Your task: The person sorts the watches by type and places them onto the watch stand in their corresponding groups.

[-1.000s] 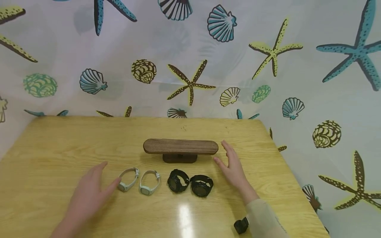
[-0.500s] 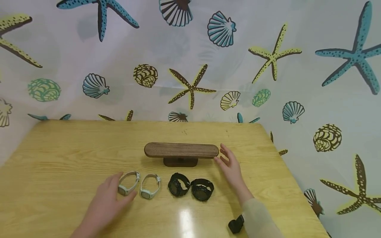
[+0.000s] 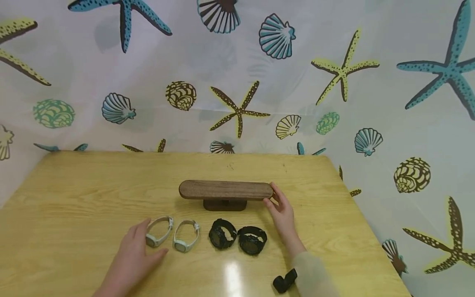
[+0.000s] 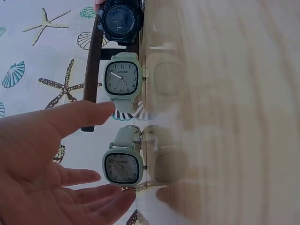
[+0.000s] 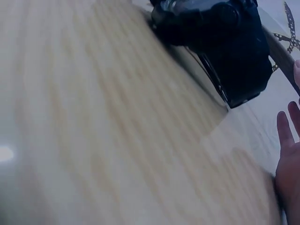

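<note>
A dark wooden watch stand [image 3: 224, 189], a rounded bar on a short base, stands mid-table. My right hand [image 3: 283, 216] has its thumb and fingers around the bar's right end. My left hand [image 3: 131, 255] is beside the leftmost pale green watch [image 3: 159, 233], thumb and fingers spread on either side of it. In the left wrist view a gap shows between thumb and that watch's square face [image 4: 123, 168]. A second pale green watch [image 3: 182, 246] lies just right of it. Two black watches, one [image 3: 219, 236] beside the other [image 3: 251, 244], lie before the stand.
The wood-grain table [image 3: 92, 181] reaches back to a white cloth [image 3: 148, 53] printed with shells and starfish, which also hangs along the right side. A small black device [image 3: 283, 282] sits at my right wrist.
My left hand has come in from the left to the leftmost pale green watch. The right hand has moved slightly left, its fingers closing around the stand's right end.
</note>
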